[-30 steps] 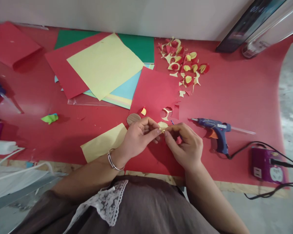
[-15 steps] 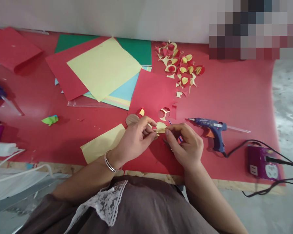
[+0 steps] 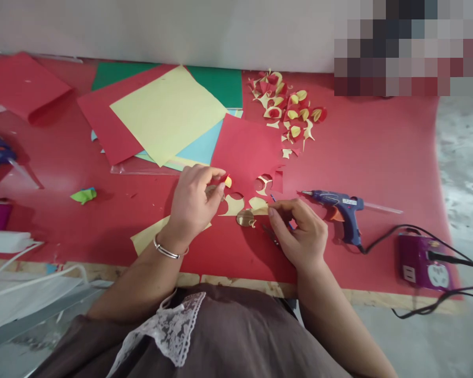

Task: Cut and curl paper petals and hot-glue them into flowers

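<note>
— Two hands over the red table, then. What has the left one got?

— The left hand is out over the near corner of a red paper sheet, fingertips closed on a small red-and-yellow paper piece. It is pinching that piece, so far as I can tell.

— And the right?

— The right hand sits nearer the table's front edge, fingers curled, thumb and forefinger pinched on a pale yellow paper cut-out. A round brown disc lies just beside that cut-out.

— Anything else close by?

— A blue glue gun lies to the right of that hand, nozzle pointing left — its cord runs to a purple power strip. Further back, a heap of red and yellow paper petals, and a stack of coloured sheets to its left.
</note>
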Demonstrator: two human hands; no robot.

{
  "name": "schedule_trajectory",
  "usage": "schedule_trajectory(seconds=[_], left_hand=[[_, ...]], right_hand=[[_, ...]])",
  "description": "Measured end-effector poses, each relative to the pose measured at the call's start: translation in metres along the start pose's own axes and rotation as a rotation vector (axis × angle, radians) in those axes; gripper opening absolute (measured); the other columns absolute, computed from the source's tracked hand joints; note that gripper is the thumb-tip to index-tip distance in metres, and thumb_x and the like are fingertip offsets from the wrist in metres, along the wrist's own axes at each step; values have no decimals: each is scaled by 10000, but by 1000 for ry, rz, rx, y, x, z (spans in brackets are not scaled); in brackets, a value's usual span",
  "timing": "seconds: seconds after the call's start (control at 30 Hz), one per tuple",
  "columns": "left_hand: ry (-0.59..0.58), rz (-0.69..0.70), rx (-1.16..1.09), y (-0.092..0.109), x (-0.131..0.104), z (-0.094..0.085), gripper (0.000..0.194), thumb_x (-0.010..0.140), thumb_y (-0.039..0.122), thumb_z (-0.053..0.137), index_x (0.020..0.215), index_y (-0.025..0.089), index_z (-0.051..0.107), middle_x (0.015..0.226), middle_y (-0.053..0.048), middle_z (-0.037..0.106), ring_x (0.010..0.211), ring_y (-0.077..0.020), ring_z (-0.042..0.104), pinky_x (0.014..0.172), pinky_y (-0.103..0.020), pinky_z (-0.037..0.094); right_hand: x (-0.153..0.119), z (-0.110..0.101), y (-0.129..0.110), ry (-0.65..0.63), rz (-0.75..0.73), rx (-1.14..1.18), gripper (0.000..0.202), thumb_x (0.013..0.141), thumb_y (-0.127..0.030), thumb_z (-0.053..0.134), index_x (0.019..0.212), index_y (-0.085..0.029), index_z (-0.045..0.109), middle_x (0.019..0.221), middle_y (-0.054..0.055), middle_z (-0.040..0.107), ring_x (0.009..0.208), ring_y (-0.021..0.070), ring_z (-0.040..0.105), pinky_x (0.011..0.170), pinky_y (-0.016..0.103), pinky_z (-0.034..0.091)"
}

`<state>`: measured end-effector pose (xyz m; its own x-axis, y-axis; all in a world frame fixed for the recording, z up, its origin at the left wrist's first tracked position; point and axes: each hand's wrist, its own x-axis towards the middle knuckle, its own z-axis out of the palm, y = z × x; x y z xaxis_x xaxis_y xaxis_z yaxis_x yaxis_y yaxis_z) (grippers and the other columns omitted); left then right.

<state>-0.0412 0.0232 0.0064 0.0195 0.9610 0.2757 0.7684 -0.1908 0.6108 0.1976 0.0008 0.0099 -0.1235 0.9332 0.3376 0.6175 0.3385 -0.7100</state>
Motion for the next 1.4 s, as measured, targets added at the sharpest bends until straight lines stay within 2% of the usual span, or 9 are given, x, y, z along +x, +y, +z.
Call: schedule_trajectory(seconds=[0.17, 0.33, 0.4, 0.5, 0.63, 0.8, 0.93, 1.23, 1.4], left_hand=[[-47, 2, 101, -7, 9, 10, 88, 997, 238, 689, 1081, 210, 689, 1083, -83, 769, 1042, -284, 650, 1004, -474, 522], [-29, -47, 80, -7, 14, 14, 76, 997, 218, 674, 921, 217, 673, 914, -61, 740, 942, -260, 634, 911, -425, 534], [9, -76, -29, -5, 14, 12, 126, 1002, 249, 682, 880, 219, 671, 880, -50, 727, 881, -230, 639, 842, -383, 542], [23, -178, -368, 2, 10, 10, 194, 1019, 381, 702, 915, 216, 696, 885, -42, 740, 763, -171, 649, 717, -319, 544], [-110, -315, -785, 16, -1, 13, 260, 961, 459, 789, 962, 209, 719, 797, -22, 743, 666, -132, 660, 614, -262, 543], [-228, -368, -986, 28, -9, 18, 325, 906, 487, 839, 938, 188, 717, 824, -32, 772, 697, -137, 722, 654, -251, 624], [-250, -351, -1039, 29, -10, 19, 328, 914, 472, 838, 918, 179, 689, 809, -33, 761, 714, -151, 746, 654, -258, 644], [-239, -294, -1015, 28, -13, 24, 335, 916, 463, 836, 897, 185, 650, 787, -17, 734, 679, -121, 697, 641, -235, 598], [-246, -335, -1052, 26, -11, 28, 409, 829, 471, 912, 920, 195, 626, 814, -3, 718, 722, -117, 700, 676, -227, 597]], right_hand=[[0, 2, 1, -5, -5, 21, 98, 992, -245, 678, 900, -239, 711, 761, -15, 715, 630, 134, 638, 638, 276, 524], [-3, 3, 3, -17, -3, 30, 92, 993, -246, 680, 908, -235, 715, 782, -11, 727, 642, 133, 637, 637, 276, 515], [-3, 2, 2, -16, -1, 38, 88, 991, -241, 681, 910, -235, 716, 785, -12, 728, 642, 130, 634, 638, 273, 511], [-2, 0, -2, -19, 14, 51, 101, 991, -250, 673, 902, -236, 716, 768, -11, 720, 623, 131, 617, 619, 275, 502], [4, -5, -11, -46, 49, 61, 142, 996, -290, 660, 877, -236, 717, 753, 2, 717, 622, 143, 617, 617, 289, 511], [10, -7, -15, -80, 76, 104, 161, 995, -368, 707, 911, -234, 734, 789, 11, 756, 637, 148, 656, 613, 282, 526], [11, -5, -13, -111, 92, 110, 207, 985, -426, 732, 917, -231, 738, 756, 4, 744, 623, 146, 660, 610, 274, 532], [8, -2, -10, -128, 116, 150, 179, 970, -397, 748, 917, -226, 746, 756, -4, 739, 615, 134, 640, 604, 264, 523], [7, -2, -9, -110, 141, 146, 156, 963, -360, 727, 891, -223, 745, 756, -6, 745, 607, 129, 634, 588, 255, 504]])
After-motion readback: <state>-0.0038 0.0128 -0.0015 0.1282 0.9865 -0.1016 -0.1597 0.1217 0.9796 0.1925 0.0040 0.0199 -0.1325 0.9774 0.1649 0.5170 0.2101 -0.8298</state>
